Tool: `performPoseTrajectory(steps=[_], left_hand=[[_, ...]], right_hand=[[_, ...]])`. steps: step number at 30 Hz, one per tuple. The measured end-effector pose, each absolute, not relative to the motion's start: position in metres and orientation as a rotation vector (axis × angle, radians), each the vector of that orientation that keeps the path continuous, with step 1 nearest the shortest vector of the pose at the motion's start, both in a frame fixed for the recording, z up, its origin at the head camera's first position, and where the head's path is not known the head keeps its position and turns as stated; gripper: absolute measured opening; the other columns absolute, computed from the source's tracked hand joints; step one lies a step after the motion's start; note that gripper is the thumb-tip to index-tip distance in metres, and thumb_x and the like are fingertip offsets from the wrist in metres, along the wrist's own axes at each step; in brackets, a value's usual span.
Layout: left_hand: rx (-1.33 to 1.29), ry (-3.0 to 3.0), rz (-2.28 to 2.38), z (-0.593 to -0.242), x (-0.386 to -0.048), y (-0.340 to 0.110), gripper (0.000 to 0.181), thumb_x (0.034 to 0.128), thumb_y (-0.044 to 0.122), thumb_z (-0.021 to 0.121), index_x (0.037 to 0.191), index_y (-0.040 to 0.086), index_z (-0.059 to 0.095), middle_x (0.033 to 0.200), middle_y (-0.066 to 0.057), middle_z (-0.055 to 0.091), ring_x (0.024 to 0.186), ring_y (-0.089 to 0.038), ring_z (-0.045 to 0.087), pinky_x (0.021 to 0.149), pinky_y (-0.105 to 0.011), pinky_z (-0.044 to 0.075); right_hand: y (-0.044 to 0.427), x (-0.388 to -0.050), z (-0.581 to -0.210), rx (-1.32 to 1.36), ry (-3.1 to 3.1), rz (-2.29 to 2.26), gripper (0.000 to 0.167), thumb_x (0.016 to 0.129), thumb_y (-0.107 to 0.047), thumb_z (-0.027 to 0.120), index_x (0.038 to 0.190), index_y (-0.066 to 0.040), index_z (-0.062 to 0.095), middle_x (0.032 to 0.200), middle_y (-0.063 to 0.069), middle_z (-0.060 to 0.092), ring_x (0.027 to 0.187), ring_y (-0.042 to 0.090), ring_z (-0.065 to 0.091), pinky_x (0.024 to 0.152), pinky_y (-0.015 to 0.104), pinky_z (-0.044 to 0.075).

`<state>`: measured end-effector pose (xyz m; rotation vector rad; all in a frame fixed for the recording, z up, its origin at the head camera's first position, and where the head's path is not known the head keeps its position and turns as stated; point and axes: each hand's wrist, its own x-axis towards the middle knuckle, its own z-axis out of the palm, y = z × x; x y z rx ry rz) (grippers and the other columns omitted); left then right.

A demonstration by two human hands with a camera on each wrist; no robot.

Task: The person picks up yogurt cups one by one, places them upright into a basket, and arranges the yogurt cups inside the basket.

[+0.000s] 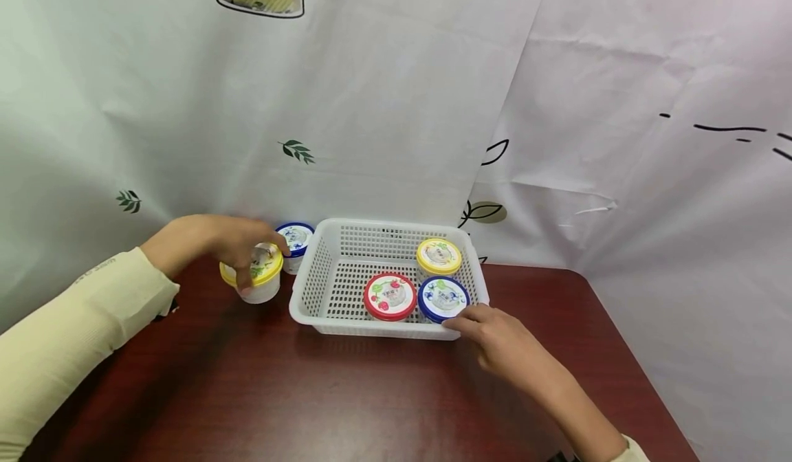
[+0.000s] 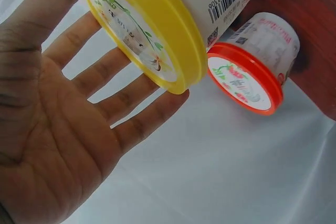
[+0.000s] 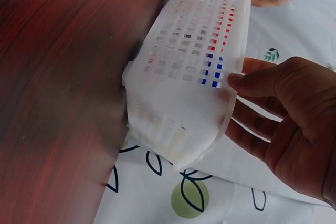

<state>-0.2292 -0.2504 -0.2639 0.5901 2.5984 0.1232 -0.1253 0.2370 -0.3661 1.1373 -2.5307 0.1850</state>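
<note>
Left of the basket, my left hand [image 1: 232, 242] holds a yellow-lidded tub [image 1: 265, 289] by its lid, thumb on one side and fingers on the other. The left wrist view shows this tub's yellow lid [image 2: 181, 40] tilted, and a red-lidded tub [image 2: 265, 51] beside it. Behind the left hand stands a blue-lidded tub [image 1: 295, 236], partly covered. My right hand [image 1: 502, 344] grips the front right rim of the white basket [image 1: 383, 328], its thumb on the outer wall. Inside the basket's right half sit a yellow-lidded tub [image 1: 438, 256], a red-lidded tub [image 1: 390, 296] and a blue-lidded tub [image 1: 443, 298].
The basket stands on a dark red wooden table [image 1: 346, 393], close to its back edge. A white printed cloth [image 1: 383, 104] hangs right behind the table and along its right side. Bare basket floor [image 1: 346, 290] shows in the left half.
</note>
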Motion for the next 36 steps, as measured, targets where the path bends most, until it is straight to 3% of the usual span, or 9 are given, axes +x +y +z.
performPoseTrajectory(steps=[10,15,25,36], left_hand=[[0.551,2.623,0.112,-0.25,-0.234,-0.243,0.097,0.0688,0.026,0.109,0.156,0.019,0.066,0.163,-0.025,0.056,0.143,-0.049,0.054,0.116,-0.075,0.051],[0.572,2.645,0.126,-0.245,-0.233,-0.24,0.096,0.0695,0.025,0.108,0.156,0.019,0.067,0.16,-0.023,0.059,0.14,-0.046,0.056,0.114,-0.071,0.053],[0.582,2.66,0.051,-0.231,-0.232,-0.228,0.098,0.069,0.028,0.109,0.157,0.022,0.066,0.157,-0.02,0.06,0.137,-0.045,0.057,0.113,-0.073,0.053],[0.644,2.67,0.044,-0.216,-0.227,-0.215,0.094,0.0706,0.026,0.107,0.155,0.026,0.066,0.155,-0.015,0.061,0.136,-0.04,0.058,0.113,-0.068,0.055]], right_hand=[[0.239,-0.125,-0.369,1.117,-2.51,0.184,0.045,0.089,0.008,0.079,0.122,-0.02,0.086,0.11,-0.003,0.081,0.098,0.017,0.078,0.084,0.037,0.065],[0.239,-0.125,-0.369,1.122,-2.519,0.195,0.045,0.089,0.009,0.079,0.123,-0.019,0.087,0.11,-0.003,0.08,0.098,0.016,0.078,0.084,0.037,0.065],[0.24,-0.125,-0.368,1.176,-2.484,0.197,0.053,0.084,0.012,0.08,0.127,-0.018,0.087,0.11,-0.001,0.079,0.097,0.019,0.076,0.084,0.037,0.064],[0.241,-0.125,-0.371,1.195,-2.434,0.165,0.049,0.085,0.009,0.085,0.126,-0.017,0.087,0.109,0.0,0.079,0.097,0.018,0.075,0.085,0.036,0.065]])
